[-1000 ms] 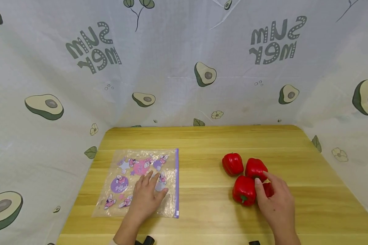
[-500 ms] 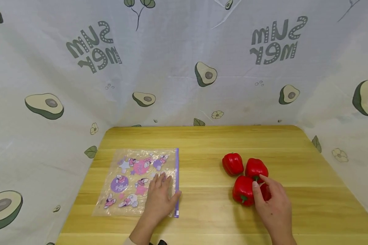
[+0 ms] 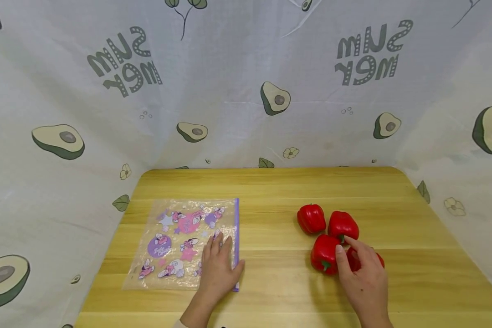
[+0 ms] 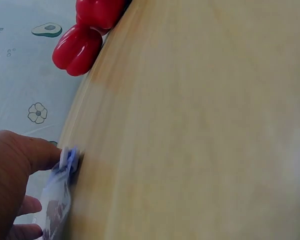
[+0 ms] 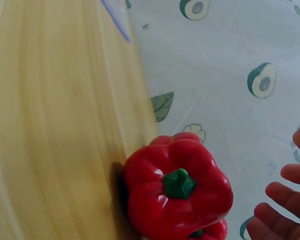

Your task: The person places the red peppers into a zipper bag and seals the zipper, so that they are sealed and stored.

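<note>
A: Left hand (image 3: 219, 269) status?
B: I'm seeing its fingers lying apart over the printed plastic bag (image 3: 186, 243), thumb crossing the purple zip strip (image 3: 236, 223).
A: Right hand (image 3: 365, 278)?
B: Thumb and fingers are staying apart over a partly hidden pepper (image 3: 354, 258). I'm not able to tell about contact.
A: Other peppers?
B: All red. The front pepper (image 3: 325, 256) is sitting just beside that thumb, the back pepper (image 3: 342, 225) is sitting past the fingertips, the far-left pepper (image 3: 311, 219) is lying next to both.
A: Beyond?
B: The bag is lying flat on the wooden table (image 3: 270, 282), well apart from the peppers. Avocado-print cloth (image 3: 229, 82) is hanging behind.
</note>
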`<state>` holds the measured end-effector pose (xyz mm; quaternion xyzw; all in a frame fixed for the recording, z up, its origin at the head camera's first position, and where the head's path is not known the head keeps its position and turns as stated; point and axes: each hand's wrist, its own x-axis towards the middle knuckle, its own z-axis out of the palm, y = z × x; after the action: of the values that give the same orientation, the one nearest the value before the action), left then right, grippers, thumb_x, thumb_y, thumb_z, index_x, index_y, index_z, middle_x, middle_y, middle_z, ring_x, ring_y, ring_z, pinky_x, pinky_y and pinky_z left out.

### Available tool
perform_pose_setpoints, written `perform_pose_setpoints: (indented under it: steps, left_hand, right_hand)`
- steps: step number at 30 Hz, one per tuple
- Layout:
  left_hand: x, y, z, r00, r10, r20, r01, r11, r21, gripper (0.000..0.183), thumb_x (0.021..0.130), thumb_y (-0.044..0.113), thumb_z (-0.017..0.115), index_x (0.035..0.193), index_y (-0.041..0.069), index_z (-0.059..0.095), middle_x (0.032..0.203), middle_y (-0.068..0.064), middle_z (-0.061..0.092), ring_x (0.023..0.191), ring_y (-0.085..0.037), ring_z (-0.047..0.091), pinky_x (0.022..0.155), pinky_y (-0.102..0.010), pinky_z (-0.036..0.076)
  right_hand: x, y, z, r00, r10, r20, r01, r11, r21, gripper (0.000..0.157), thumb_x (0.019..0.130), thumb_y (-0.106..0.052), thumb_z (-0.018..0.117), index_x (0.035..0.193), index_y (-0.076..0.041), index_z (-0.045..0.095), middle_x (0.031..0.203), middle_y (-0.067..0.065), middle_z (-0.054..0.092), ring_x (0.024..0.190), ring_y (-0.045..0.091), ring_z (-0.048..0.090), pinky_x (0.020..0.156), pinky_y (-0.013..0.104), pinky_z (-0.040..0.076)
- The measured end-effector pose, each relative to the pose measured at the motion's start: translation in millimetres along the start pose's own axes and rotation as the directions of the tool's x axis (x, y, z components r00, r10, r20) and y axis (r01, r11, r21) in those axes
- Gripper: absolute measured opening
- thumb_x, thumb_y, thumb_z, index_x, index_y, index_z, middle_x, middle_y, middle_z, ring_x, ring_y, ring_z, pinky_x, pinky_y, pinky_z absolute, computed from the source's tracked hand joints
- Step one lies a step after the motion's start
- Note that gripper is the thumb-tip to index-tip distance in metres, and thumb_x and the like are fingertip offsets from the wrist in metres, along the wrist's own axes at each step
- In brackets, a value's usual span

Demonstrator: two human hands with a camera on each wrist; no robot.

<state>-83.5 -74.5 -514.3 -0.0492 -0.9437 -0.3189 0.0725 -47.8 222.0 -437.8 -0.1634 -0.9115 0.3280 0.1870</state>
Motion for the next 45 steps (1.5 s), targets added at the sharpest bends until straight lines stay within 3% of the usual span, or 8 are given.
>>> perform_pose_setpoints:
  steps: [5,9,15,18,26,34,40,45]
  left_hand:
    - [-1.1,-2.7,0.8,1.0,-0.022,0.009,0.022,0.996,-0.081,0.064,0.084,0.026,0.075,0.139,-0.001,0.058,0.155,-0.026,0.043,0.147,-0.052,0.029,0.12,-0.072,0.022]
    - [-1.8,-4.7,1.2,1.0,-0.022,0.001,0.022,0.993,-0.119,0.056,0.086,0.023,0.072,0.136,0.001,0.061,0.155,-0.026,0.044,0.149,-0.051,0.028,0.121,-0.072,0.02]
    - [-2.1,-7.1,2.0,0.999,-0.025,-0.044,0.017,0.987,-0.162,0.041,0.086,0.015,0.068,0.125,0.003,0.07,0.153,-0.025,0.048,0.147,-0.051,0.032,0.119,-0.073,0.023]
    - [-1.6,-8.0,1.7,0.997,-0.03,-0.065,0.018,0.983,-0.184,0.035,0.086,0.012,0.067,0.119,0.001,0.073,0.15,-0.026,0.051,0.146,-0.051,0.035,0.117,-0.073,0.026]
    - [-1.5,-10.1,1.8,0.987,-0.003,-0.159,-0.032,0.976,-0.215,0.019,0.083,0.002,0.065,0.099,-0.002,0.074,0.137,-0.026,0.063,0.14,-0.051,0.044,0.115,-0.07,0.033]
    - [-0.1,-11.6,4.5,0.963,0.046,-0.266,-0.094,0.981,-0.17,0.013,0.079,-0.003,0.068,0.09,0.003,0.064,0.127,-0.024,0.069,0.13,-0.051,0.055,0.109,-0.066,0.043]
    - [0.2,-11.4,2.7,0.977,-0.033,-0.211,-0.011,0.979,-0.205,0.014,0.082,-0.001,0.073,0.088,0.007,0.063,0.13,-0.021,0.068,0.135,-0.047,0.053,0.113,-0.063,0.042]
    - [-1.1,-13.1,1.5,0.98,-0.085,-0.18,0.032,0.96,-0.278,0.016,0.082,-0.004,0.068,0.091,0.007,0.062,0.131,-0.018,0.068,0.138,-0.046,0.051,0.117,-0.061,0.038]
  right_hand:
    - [-1,1,0.9,1.0,-0.005,0.0,0.005,1.0,-0.012,0.039,0.098,-0.028,0.067,0.131,-0.006,0.066,0.124,0.016,0.066,0.111,0.031,0.056,0.087,0.045,0.05]
    - [-3,2,1.8,1.0,-0.01,0.006,0.011,1.0,-0.011,0.039,0.098,-0.028,0.067,0.131,-0.006,0.066,0.123,0.017,0.066,0.112,0.032,0.057,0.089,0.047,0.05]
    - [-3,4,2.1,1.0,-0.024,-0.001,0.024,1.0,-0.018,0.039,0.097,-0.029,0.069,0.13,-0.009,0.067,0.119,0.014,0.068,0.107,0.026,0.059,0.084,0.014,0.041]
    - [-3,4,2.7,0.999,-0.032,-0.006,0.032,0.999,-0.012,0.039,0.096,-0.028,0.07,0.13,-0.009,0.068,0.116,0.014,0.069,0.105,0.025,0.059,0.081,0.005,0.034]
    - [-2,6,4.5,1.0,-0.01,0.027,0.011,1.0,-0.027,0.041,0.096,-0.03,0.07,0.132,-0.01,0.066,0.118,0.014,0.067,0.104,0.027,0.06,0.076,0.005,0.038]
    - [-3,4,6.0,0.999,-0.019,0.03,0.02,1.0,-0.015,0.04,0.097,-0.029,0.07,0.132,-0.01,0.066,0.118,0.014,0.067,0.104,0.029,0.063,0.076,-0.005,0.028]
    - [-3,4,5.5,0.999,-0.015,0.032,0.015,1.0,-0.014,0.04,0.096,-0.028,0.07,0.132,-0.009,0.066,0.119,0.015,0.067,0.104,0.029,0.063,0.075,-0.006,0.027]
    - [-4,4,5.7,1.0,-0.02,0.014,0.02,1.0,-0.006,0.039,0.096,-0.026,0.072,0.131,-0.009,0.067,0.117,0.015,0.068,0.103,0.028,0.062,0.076,-0.007,0.026]
